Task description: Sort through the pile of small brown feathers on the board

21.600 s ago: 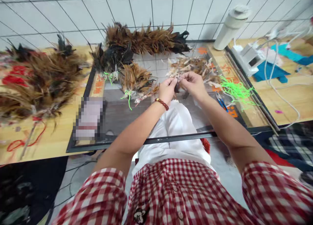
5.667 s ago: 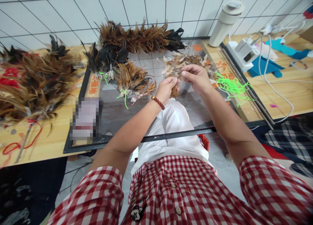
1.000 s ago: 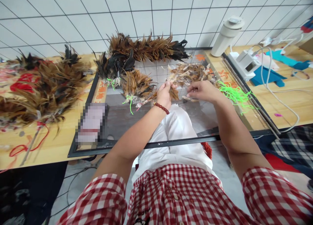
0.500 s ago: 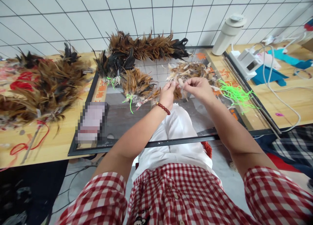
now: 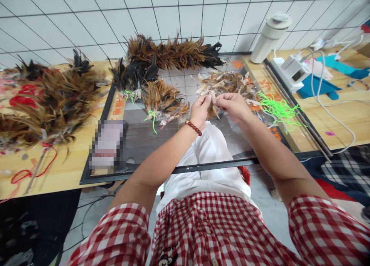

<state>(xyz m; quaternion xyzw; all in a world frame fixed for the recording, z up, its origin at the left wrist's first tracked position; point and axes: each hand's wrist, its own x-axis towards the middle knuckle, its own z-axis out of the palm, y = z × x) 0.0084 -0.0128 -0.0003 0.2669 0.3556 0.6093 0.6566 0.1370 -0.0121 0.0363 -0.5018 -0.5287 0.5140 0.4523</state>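
Note:
My left hand (image 5: 199, 111), with a red bead bracelet at the wrist, pinches a small bunch of brown feathers (image 5: 213, 111) at its top. My right hand (image 5: 234, 105) meets it from the right and grips the same bunch with its fingertips. Both hands hover over the glass-topped table (image 5: 150, 137). Just behind them lies a loose pile of pale brown feathers (image 5: 228, 82). To the right of my right hand is a tangle of neon green cord (image 5: 277, 110).
Tied feather bundles (image 5: 162, 98) with green cord lie left of my hands. A long feather row (image 5: 173, 54) sits by the tiled wall, and a big heap (image 5: 49, 100) at left. A white bottle (image 5: 268, 37), a white device (image 5: 290, 69) with cables and blue pieces stand right.
My right hand went to the loose feathers on the glass, then came back to the bunch in my left hand. Both hands now pinch it close together.

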